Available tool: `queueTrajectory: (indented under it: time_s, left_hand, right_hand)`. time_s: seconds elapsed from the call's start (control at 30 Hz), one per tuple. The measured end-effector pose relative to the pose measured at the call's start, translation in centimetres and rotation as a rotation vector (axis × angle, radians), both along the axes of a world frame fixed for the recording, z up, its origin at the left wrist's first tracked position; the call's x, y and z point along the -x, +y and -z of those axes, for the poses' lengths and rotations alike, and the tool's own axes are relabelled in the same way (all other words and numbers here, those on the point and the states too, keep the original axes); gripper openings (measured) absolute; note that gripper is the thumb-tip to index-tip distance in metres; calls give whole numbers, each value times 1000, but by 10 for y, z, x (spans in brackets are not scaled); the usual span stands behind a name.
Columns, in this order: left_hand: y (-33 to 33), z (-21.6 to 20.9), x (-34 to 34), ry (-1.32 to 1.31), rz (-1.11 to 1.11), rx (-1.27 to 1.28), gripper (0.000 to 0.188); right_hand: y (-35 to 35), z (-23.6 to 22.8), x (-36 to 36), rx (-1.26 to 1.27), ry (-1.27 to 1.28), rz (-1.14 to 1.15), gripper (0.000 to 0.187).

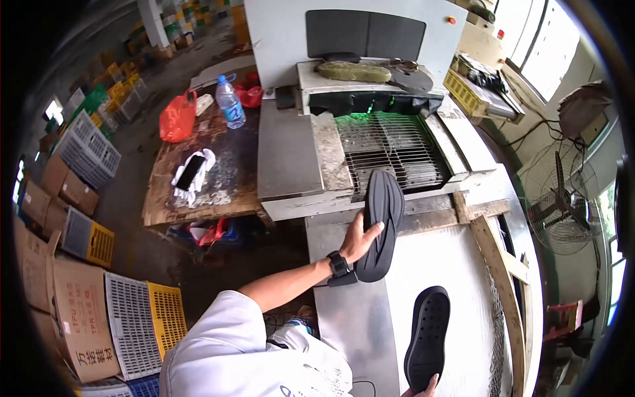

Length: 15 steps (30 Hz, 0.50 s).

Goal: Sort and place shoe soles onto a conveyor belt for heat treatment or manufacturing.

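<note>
Here the left hand grips a black sole beside the mesh conveyor's edge.

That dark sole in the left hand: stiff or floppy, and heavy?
The sole probably holds its shape: the left hand grips it mid-length and both ends stay straight. It looks thin and likely light, as one hand carries it. Its matte surface probably isn't slippery.

White short-sleeved shirt, black wristwatch on left wrist, bare forearm
</note>
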<state>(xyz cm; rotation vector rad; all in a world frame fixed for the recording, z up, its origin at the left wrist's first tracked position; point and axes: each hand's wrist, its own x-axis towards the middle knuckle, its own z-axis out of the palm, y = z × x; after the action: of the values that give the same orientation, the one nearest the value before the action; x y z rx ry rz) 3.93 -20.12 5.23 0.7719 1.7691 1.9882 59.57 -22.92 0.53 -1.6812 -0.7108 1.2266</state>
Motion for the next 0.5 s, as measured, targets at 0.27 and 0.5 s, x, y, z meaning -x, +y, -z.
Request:
queueTrajectory:
  time_s: [0.27, 0.5]
  left_hand:
    - [163, 53, 139, 19, -207, 233, 67]
    - [203, 69, 204, 390, -468, 682, 61]
  right_hand:
    - [-4, -50, 103, -470, -755, -386, 52]
    - [-6, -73, 153, -131, -374, -312, 62]
